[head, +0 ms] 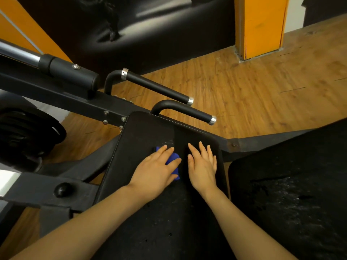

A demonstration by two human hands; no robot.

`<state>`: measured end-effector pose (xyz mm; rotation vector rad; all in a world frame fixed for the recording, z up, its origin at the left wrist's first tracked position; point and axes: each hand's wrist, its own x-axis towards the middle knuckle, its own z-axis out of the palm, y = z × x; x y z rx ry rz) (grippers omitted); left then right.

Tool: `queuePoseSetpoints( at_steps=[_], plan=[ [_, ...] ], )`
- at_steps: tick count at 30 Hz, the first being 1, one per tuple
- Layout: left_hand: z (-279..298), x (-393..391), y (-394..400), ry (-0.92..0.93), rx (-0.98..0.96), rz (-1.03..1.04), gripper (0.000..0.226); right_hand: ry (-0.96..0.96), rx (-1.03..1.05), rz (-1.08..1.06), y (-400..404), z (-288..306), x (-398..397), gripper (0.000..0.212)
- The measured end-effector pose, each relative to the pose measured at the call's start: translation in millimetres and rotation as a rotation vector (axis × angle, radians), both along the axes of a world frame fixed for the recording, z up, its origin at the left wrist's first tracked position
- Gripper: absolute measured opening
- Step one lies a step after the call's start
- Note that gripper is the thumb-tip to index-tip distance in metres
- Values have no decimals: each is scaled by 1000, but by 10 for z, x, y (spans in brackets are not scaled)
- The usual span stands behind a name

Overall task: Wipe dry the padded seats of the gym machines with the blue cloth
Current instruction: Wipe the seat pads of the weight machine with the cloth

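Note:
A black padded seat (146,132) of a gym machine stretches from the middle of the view toward me. My left hand (155,167) lies flat on the blue cloth (173,158), pressing it onto the pad with straight fingers; most of the cloth is hidden under the hand. A few water drops (169,142) glisten just beyond its fingertips. My right hand (203,164) rests flat on the pad beside the cloth, fingers straight and holding nothing. A second black pad (293,194) at the right shows a wet, speckled patch.
Two black grip handles (159,86) (189,111) with chrome ends stick out beyond the seat. The machine's black frame (62,98) and weight plates (24,134) stand at the left. Wooden floor (253,94) lies beyond, with an orange pillar (261,27) at the back.

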<state>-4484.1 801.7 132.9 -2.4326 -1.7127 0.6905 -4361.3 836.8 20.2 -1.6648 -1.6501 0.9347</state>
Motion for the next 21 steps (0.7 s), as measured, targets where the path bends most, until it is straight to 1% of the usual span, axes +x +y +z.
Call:
queuePoseSetpoints(
  at_steps=[5,12,15,18,21],
  plan=[
    [51,-38,454,37,25,-9,55,-11,-28,58,125,-33,-64,47],
    [57,-53,1265,32,76,-23,53,-31,-15,49,104,-125,-93,48],
    [42,-67,1395,-2,20,-16,51,-20,-11,48,96,-135,-85,48],
    [67,-77,1442,23,-36,-9,51,-23,-7,53,96,-137,-85,48],
    [89,-60,1396,13,-30,7,51,-23,-5,55,95,-134,-82,48]
  ],
)
